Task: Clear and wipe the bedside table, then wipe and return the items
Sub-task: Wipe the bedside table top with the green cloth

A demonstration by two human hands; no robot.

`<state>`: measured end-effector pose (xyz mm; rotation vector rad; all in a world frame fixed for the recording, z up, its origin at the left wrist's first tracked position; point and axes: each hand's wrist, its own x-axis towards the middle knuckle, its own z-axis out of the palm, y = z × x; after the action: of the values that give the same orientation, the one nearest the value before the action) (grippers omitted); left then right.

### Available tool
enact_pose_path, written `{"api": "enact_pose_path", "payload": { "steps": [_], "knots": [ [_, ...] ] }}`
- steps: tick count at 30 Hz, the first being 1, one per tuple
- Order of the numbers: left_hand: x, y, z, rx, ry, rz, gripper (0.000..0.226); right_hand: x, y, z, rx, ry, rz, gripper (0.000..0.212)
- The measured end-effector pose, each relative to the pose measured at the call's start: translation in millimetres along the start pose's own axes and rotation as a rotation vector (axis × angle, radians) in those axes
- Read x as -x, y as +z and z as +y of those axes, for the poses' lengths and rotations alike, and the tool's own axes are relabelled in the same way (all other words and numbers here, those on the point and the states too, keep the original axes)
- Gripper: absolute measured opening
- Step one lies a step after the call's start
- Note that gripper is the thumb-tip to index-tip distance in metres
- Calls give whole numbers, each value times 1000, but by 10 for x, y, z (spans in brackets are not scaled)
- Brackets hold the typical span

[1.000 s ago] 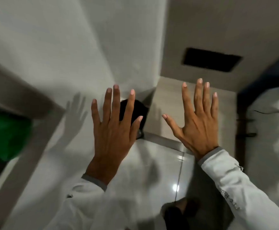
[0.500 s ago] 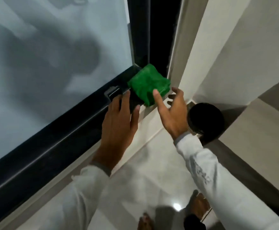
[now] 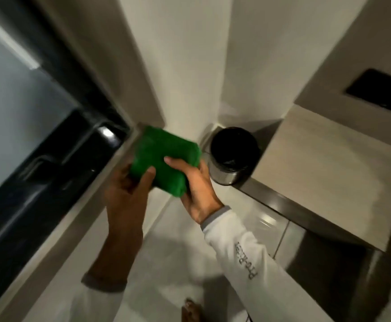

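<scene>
A folded green cloth [image 3: 164, 156] is held in the air between both hands, just right of the dark window sill. My left hand [image 3: 125, 194] grips its lower left edge, thumb on top. My right hand [image 3: 195, 184] holds its right side with the thumb across the front. The beige bedside table [image 3: 324, 173] stands to the right, its top bare in view.
A black-lined metal bin [image 3: 232, 156] stands on the floor in the corner between the wall and the table. A dark window frame [image 3: 50, 163] runs along the left. A black panel [image 3: 380, 89] sits in the wall above the table. White floor tiles [image 3: 180, 252] lie below.
The view swung from the table to the window and partly back. Both hands went from open and spread to reaching the cloth on the sill, then lifted it off toward me.
</scene>
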<state>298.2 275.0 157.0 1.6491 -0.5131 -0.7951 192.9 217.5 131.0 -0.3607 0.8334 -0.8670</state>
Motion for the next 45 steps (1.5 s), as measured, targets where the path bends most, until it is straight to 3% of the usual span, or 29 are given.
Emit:
{"api": "enact_pose_path", "payload": {
  "steps": [2,6,8,10,12,15,17,19,21,27,30,33,36,41,45],
  "knots": [
    [230,341,-202,-45,-43,-164,32,108,-517,-164,-101,50,-3,40],
    [554,1594,-646,-154,-132,-571,30,357,-1915,-686,-240,5,154,47],
    [722,2207,-912,-304,-102,-793,30,510,-2611,-895,-250,-43,333,48],
    [849,2611,-1171,-525,40,-944,28,648,-3152,-1050,-191,-115,579,54],
    [901,2948,-1383,-677,186,-1002,27,803,-3665,-1238,-40,-235,843,55],
    [814,3237,-1585,-792,301,-1015,31,985,-4317,-1433,455,-405,1149,52],
    [680,3326,-1632,-881,376,-1019,38,1035,-4658,-1437,823,-320,1277,57],
    [512,3363,-1644,-1001,474,-1007,50,1029,-4817,-1373,1119,-52,1214,71],
    [316,3357,-1603,-1121,598,-967,54,1000,-4838,-1233,1303,85,1115,71],
    [-290,3326,-1597,-1375,926,-883,51,956,-4880,-1198,1249,-228,1490,62],
    [-700,3295,-1753,-1443,1043,-919,56,707,-4962,-1143,1193,-105,1385,72],
    [-1023,3233,-1898,-1485,1123,-929,63,369,-4915,-975,1313,49,1327,87],
    [-1306,3177,-1995,-1498,1157,-969,67,-17,-4597,-711,1441,14,1311,84],
    [-1575,3079,-2094,-1538,1119,-938,65,-971,-3724,-336,1704,-135,988,72],
    [-1600,3093,-2092,-1509,1129,-950,64,-1673,-3445,-484,1772,-192,968,69]
  ]
}}
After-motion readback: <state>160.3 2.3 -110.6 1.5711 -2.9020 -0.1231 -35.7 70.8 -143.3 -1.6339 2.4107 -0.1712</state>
